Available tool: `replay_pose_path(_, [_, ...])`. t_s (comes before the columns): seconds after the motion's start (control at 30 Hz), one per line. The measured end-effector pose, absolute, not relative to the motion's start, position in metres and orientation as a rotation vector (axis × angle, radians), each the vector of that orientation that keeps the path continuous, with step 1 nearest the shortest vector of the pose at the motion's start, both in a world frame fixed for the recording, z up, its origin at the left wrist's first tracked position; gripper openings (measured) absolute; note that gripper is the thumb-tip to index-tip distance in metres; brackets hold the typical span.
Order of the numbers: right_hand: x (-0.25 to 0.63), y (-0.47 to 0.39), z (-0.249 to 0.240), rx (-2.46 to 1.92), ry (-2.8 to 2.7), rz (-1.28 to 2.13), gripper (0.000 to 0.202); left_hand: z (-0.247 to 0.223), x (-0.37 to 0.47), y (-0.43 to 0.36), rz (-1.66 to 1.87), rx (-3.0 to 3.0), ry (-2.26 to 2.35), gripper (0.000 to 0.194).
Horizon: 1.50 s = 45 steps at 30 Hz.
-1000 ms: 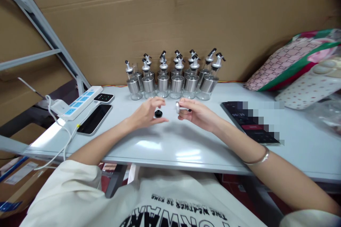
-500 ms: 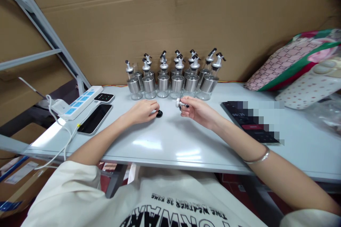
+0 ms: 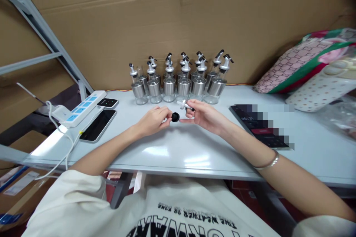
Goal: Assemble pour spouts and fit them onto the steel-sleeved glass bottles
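Note:
Between the thumb and fingers of my left hand is a small round black stopper, lifted off the tabletop. My right hand pinches a silver and white pour spout with a black tip, held sideways. One lower finger of the right hand stretches out towards the stopper; whether it touches is unclear. Behind both hands stand several glass oil bottles with steel sleeves, in two rows. Most carry silver spouts with black flip levers. One bottle in the back row at left shows an open neck without a spout.
On the left lie a phone, a small black device and a white power strip with cables. Another phone, partly blurred out, lies to the right. A patterned bag and a dotted white item sit at far right.
My left hand has picked the black stopper up off the table and moved right with it. The right hand has turned the spout sideways, and the hands are closer together.

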State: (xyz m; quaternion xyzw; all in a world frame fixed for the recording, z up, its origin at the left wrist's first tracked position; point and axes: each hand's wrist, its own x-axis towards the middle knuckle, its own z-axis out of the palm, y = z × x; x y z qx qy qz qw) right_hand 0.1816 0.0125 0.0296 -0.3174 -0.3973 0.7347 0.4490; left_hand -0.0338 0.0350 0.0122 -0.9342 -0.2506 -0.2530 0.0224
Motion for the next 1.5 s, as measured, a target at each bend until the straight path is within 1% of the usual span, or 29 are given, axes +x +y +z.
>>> replay_pose_path(0.13, [0.18, 0.008, 0.03, -0.667, -1.117, 1.81, 0.02, 0.01, -0.027, 0.024, -0.896, -3.038, -0.807, 0.01])
replay_pose_path(0.27, [0.18, 0.006, 0.03, -0.684, -1.234, 1.778, 0.022, 0.006, -0.025, 0.02, -1.007, -3.19, -0.876, 0.012])
replay_pose_path(0.43, [0.179, 0.009, 0.03, -0.739, -1.144, 1.749, 0.021, 0.001, -0.026, 0.024, -1.097, -3.133, -0.754, 0.02])
replay_pose_path(0.57, [0.18, 0.009, 0.031, -0.697, -1.137, 1.773, 0.018, 0.002, -0.026, 0.025, -1.048, -3.081, -0.61, 0.023])
replay_pose_path(0.67, [0.181, 0.009, 0.03, -0.681, -1.162, 1.774, 0.017, 0.003, -0.024, 0.021, -1.119, -3.099, -0.719, 0.021])
replay_pose_path(0.73, [0.182, 0.011, 0.03, -0.691, -1.187, 1.731, 0.019, 0.004, -0.021, 0.018, -1.291, -3.168, -0.965, 0.022])
replay_pose_path(0.87, [0.186, 0.018, 0.026, -0.789, -1.252, 1.533, 0.024, 0.002, -0.015, 0.017, -1.895, -3.282, -1.571, 0.031])
replay_pose_path(0.93, [0.189, 0.021, 0.023, -0.859, -1.282, 1.454, 0.023, 0.002, -0.013, 0.018, -2.114, -3.278, -1.66, 0.036])
replay_pose_path(1.03, [0.192, 0.025, 0.019, -0.921, -1.306, 1.439, 0.022, 0.003, -0.013, 0.02, -2.259, -3.238, -1.622, 0.037])
replay_pose_path(1.27, [0.187, 0.022, 0.019, -0.941, -1.408, 1.416, 0.028, 0.007, -0.011, 0.012, -2.337, -3.302, -1.5, 0.035])
replay_pose_path(1.5, [0.188, 0.018, 0.023, -0.915, -1.542, 1.36, 0.026, 0.006, -0.01, 0.009, -2.099, -3.46, -1.437, 0.039])
